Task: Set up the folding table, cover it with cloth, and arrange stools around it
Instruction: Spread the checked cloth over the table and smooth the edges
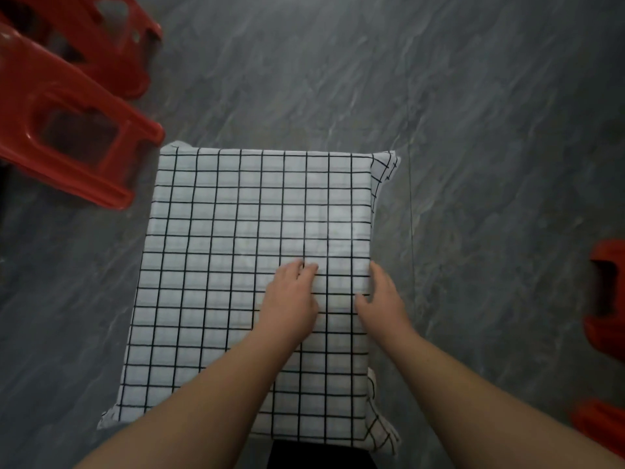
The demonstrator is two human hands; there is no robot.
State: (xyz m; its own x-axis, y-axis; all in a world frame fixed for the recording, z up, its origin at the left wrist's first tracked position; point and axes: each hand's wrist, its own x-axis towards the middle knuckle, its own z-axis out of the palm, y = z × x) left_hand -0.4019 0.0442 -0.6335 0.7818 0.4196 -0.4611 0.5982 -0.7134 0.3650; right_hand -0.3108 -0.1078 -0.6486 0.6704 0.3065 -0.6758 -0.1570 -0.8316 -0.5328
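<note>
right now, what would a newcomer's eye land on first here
The white cloth with black grid lines fills the centre, its corners hanging down. Both hands rest on it near its right edge, the left hand beside the right hand. Bright red plastic stools crowd the upper left corner.
</note>
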